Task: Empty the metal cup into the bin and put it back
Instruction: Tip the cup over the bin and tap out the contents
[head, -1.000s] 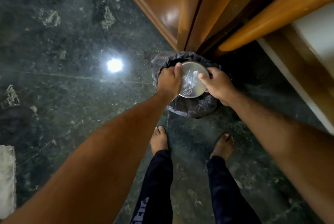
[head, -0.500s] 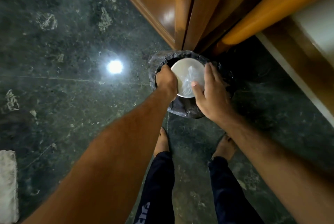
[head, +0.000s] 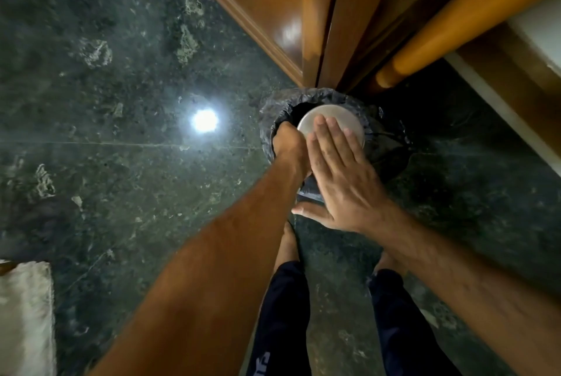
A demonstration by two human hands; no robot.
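Observation:
The metal cup [head: 343,117] is held upside down over the mouth of the bin [head: 273,111], its round shiny bottom facing me. The bin is small, lined with a black plastic bag, and stands on the floor against a wooden door. My left hand [head: 290,145] grips the cup's left side, partly inside the bin's opening. My right hand [head: 340,172] is flat, fingers straight and together, with the fingertips over the cup's bottom; whether it touches the cup I cannot tell. The cup's inside and contents are hidden.
Wooden doors [head: 273,11] and a round wooden post [head: 455,20] rise right behind the bin. The floor [head: 121,178] is dark green stone with a bright lamp reflection [head: 205,120]. A pale mat [head: 24,315] lies at the lower left. My bare feet stand just before the bin.
My right hand let go of the cup's rim and flattened over its upturned bottom. The cup has shifted a little further over the bin; my left hand keeps its grip.

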